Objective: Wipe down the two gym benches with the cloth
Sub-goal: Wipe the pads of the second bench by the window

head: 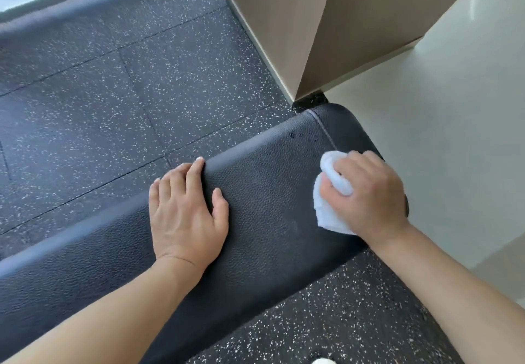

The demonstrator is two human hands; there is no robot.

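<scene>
At the upper left of the frame, a second bench (93,3) shows as a rounded strip of dark padding above black rubber floor tiles (99,108) flecked with white. Across the lower centre runs the near bench (270,193), its black pad pebble-grained like leather, with a stitched seam near its rounded far end. The left hand (184,216) lies flat on the pad, fingers straight and reaching over its far edge. Right of centre, the right hand (369,193) curls around a bunched white cloth (331,210), pressing it onto the pad. A beige wall corner (312,37) and pale glossy floor (454,136) fill the upper right.
</scene>
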